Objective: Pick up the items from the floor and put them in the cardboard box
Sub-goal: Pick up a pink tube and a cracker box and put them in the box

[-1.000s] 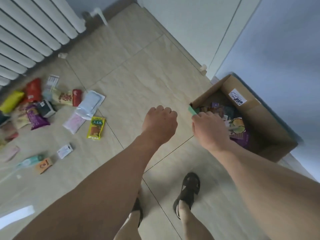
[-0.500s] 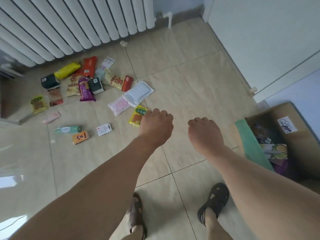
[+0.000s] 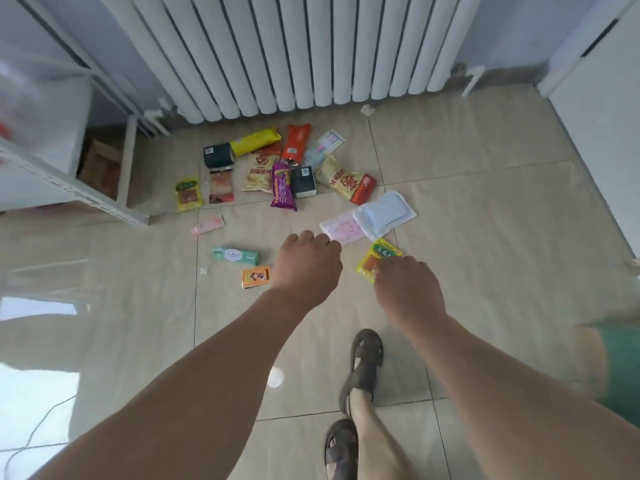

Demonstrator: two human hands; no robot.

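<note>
Several snack packets and small boxes lie scattered on the tiled floor below the radiator. Nearest to me are a yellow packet point(image 3: 379, 256), a pink-white sachet point(image 3: 343, 230), a white-blue pouch point(image 3: 384, 213), a teal tube box point(image 3: 237, 256) and a small orange packet point(image 3: 255, 277). My left hand point(image 3: 308, 265) hangs over the floor between the orange packet and the sachet, fingers loosely curled and holding nothing. My right hand point(image 3: 408, 292) is just below the yellow packet and overlaps its lower edge, also holding nothing. The cardboard box is out of view.
A white radiator point(image 3: 294, 46) lines the back wall. A white metal shelf point(image 3: 69, 188) stands at the left with a brown box point(image 3: 100, 168) under it. A white panel point(image 3: 602, 133) bounds the right. My sandalled feet point(image 3: 363, 365) are below, and a cable point(image 3: 34, 434) lies at bottom left.
My view has swung left from the cardboard box to the pile of items. My right hand has left the box, and both hands have moved out toward the nearest packets.
</note>
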